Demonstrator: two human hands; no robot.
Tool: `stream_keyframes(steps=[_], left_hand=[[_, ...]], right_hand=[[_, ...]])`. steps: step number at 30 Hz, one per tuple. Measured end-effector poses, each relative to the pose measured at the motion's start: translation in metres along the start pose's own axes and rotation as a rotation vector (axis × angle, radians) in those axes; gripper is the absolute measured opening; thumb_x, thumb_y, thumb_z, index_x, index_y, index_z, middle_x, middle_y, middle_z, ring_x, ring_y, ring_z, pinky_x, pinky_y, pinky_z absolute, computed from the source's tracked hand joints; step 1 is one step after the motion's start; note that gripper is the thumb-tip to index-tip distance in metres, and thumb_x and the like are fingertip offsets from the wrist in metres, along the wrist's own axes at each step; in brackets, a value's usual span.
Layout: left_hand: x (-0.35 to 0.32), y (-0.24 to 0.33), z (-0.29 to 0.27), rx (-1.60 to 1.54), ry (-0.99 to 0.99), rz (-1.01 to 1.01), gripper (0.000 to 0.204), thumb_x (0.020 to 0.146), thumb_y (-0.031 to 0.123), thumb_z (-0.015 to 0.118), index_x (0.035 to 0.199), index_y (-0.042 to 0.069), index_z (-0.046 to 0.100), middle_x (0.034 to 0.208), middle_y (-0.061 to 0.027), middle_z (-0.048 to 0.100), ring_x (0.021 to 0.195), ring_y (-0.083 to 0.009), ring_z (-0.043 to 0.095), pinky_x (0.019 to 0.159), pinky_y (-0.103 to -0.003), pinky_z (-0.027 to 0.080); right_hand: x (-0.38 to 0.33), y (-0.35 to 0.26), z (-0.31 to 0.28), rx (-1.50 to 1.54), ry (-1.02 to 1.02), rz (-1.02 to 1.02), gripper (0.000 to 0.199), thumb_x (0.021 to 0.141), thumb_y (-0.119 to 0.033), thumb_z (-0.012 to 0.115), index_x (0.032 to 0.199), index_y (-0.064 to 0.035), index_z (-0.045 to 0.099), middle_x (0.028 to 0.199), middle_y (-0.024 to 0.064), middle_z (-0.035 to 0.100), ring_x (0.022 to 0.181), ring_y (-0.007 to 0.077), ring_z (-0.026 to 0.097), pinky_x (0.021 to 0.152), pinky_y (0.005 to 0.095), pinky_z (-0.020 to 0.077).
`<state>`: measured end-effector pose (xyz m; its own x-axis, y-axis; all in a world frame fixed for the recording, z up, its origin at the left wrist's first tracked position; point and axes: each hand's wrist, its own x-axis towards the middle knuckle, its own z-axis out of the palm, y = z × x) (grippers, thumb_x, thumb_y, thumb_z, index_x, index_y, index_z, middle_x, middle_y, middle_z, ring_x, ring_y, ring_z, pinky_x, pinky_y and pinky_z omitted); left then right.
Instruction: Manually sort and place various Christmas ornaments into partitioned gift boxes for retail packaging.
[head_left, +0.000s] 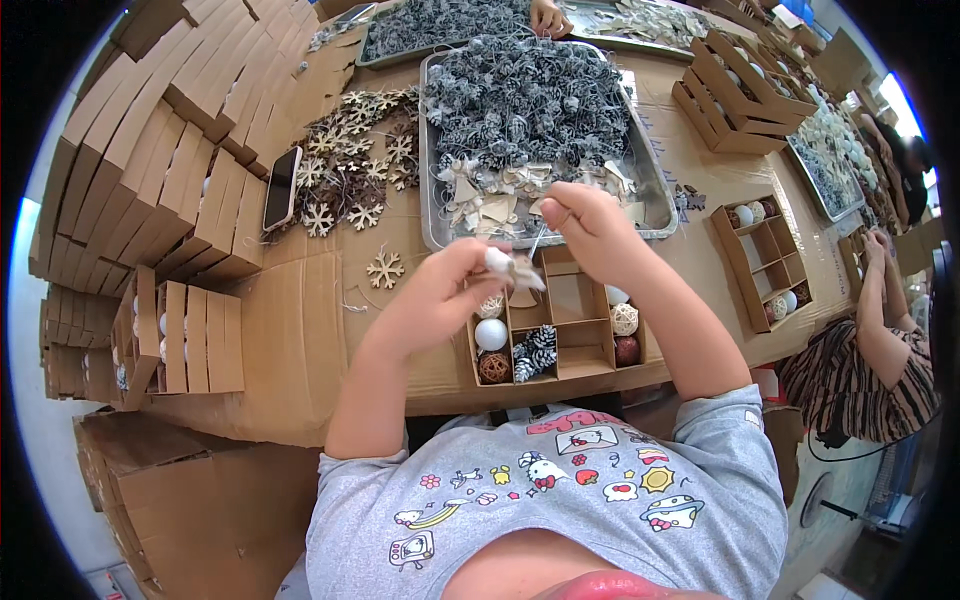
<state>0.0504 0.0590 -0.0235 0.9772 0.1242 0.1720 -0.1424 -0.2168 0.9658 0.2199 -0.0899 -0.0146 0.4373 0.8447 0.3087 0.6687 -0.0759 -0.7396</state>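
Observation:
My left hand (448,290) is closed round a small whitish-beige ornament (522,272), blurred and partly hidden by the fingers. To its right, my right hand (592,228) pinches a thin pale string (539,240) that runs down toward the ornament. Both hands are above a divided cardboard box (585,362). Its left compartments hold a white ball (491,334), a brown wicker ball (494,367) and frosted pine cones (535,353). Along its right side sit a cream wicker ball (624,319) and a dark red ball (627,350).
Beyond the hands lies a metal tray (432,205) of frosted pine cones and pale wooden pieces. Wooden snowflakes (365,150) and a phone (283,188) are left of it. Stacked cardboard boxes (150,150) line the left; another divided box (740,250) stands right. Co-workers' hands (548,18) appear.

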Motion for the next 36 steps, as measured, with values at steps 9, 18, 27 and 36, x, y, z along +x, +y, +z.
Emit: stream_keyframes(steps=[9,18,27,36], left_hand=[[-0.008,-0.002,0.021,-0.196,0.137,0.476,0.009,0.08,0.008,0.066,0.087,0.007,0.059,0.098,-0.0067,0.058,0.112,-0.0269,0.047,0.1,-0.041,0.033],[-0.021,-0.017,0.035,-0.574,0.097,0.488,0.012,0.088,0.004,0.058,0.095,0.004,0.049,0.101,-0.0109,0.057,0.093,-0.0171,0.055,0.075,-0.028,0.048],[-0.032,-0.033,0.044,-0.191,0.587,0.334,0.011,0.082,0.002,0.064,0.086,0.004,0.055,0.079,-0.0034,0.057,0.073,-0.0122,0.055,0.066,-0.027,0.044],[-0.074,-0.035,0.001,0.572,0.414,0.063,0.019,0.078,0.008,0.066,0.095,0.005,0.061,0.094,-0.01,0.063,0.091,-0.0287,0.058,0.081,-0.038,0.046]], right_hand=[[-0.034,-0.024,0.049,1.175,-0.421,0.282,0.024,0.095,-0.025,0.05,0.093,-0.0043,0.061,0.078,-0.0025,0.057,0.069,0.0058,0.053,0.06,0.0224,0.0429],[-0.044,-0.032,0.053,1.44,-0.472,0.507,0.017,0.091,-0.018,0.054,0.094,-0.0029,0.062,0.079,0.0045,0.063,0.067,0.0127,0.06,0.06,0.0275,0.05],[-0.051,-0.048,0.05,0.596,0.051,0.006,0.025,0.08,0.0,0.063,0.104,0.0017,0.059,0.098,0.007,0.057,0.09,0.014,0.053,0.079,0.0257,0.0433],[-0.059,0.0,0.057,0.331,0.039,0.805,0.02,0.084,-0.017,0.066,0.093,0.0004,0.062,0.077,0.0001,0.061,0.071,0.0041,0.054,0.061,0.0221,0.0426]])
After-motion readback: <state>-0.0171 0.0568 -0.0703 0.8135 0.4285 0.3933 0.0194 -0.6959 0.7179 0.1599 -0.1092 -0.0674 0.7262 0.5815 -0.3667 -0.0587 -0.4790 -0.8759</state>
